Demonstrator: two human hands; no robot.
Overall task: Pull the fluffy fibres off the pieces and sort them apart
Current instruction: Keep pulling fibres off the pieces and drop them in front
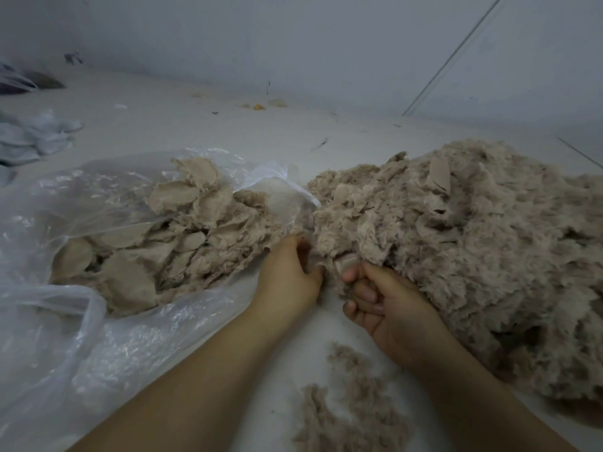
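Fingers of both hands are pinching one small beige fuzzy fabric piece (pixel 339 264) at the near edge of the big right heap of fluffy beige pieces (pixel 473 243): my left hand (pixel 287 275) is holding it, my right hand (pixel 388 305) is gripping its fluff. I am judging the stripping step underway; next I am needing a firm pull apart, with the piece going left into the clear plastic bag of stripped pieces (pixel 107 321) and the fluff onto the near loose tuft of beige fibres (pixel 352 415).
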